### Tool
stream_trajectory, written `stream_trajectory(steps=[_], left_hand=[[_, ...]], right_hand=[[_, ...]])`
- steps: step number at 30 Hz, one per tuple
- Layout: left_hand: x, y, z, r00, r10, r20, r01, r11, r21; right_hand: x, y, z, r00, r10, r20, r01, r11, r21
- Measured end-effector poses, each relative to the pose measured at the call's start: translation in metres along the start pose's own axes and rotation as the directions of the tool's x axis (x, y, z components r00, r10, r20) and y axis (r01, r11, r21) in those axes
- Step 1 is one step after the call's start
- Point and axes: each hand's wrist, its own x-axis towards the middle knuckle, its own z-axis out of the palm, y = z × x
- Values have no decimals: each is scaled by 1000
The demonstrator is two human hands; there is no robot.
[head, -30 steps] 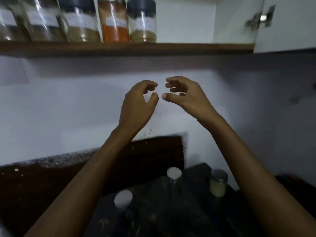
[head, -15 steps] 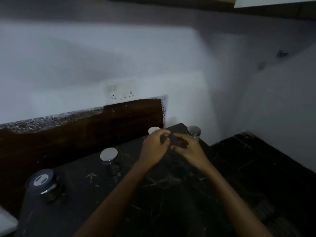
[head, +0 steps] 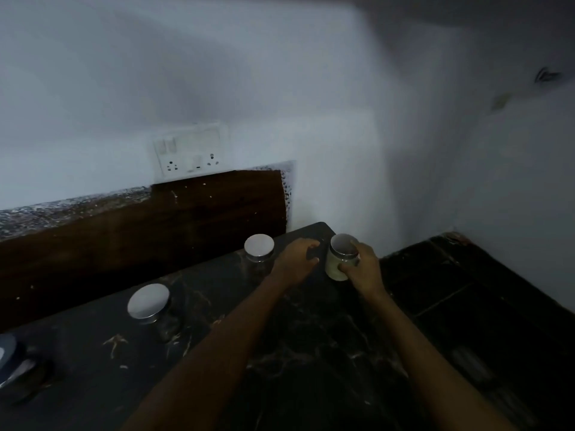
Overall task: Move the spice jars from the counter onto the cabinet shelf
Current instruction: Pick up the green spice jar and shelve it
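Gripping pale jar [head: 336, 265] near lid: right hand [head: 364, 270] | left hand [head: 295, 263] half-curled, empty, just beside it | jar at counter [head: 311, 353] far corner

Reaches forward with both bare forearms, gripping a spice jar [head: 335, 266] in the right hand [head: 364, 270], left hand [head: 295, 262] half-curled and empty just beside it.
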Motion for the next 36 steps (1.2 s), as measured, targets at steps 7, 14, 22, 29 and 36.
stream_trajectory(steps=[7,14,22,29,36], left_hand=[[68,-1,39,991,-48,124,48,999,0],[88,-8,71,986,-106,129,117,989,-86],[84,-19,63,992,-114,-56,89,938,-335],[42,-11,3,992,-106,-69,49,825,-563],[-49,17,-56,990,-133,57,128,620,-774]], right_hand=[[84,37,33,998,33,57,-20,979,-202],[99,58,44,1000,-18,19,22,976,-217],[86,44,24,996,-63,58,67,995,-69],[40,-23,-6,986,-136,97,129,989,74],[-36,-106,-43,922,-337,190,269,911,314]])
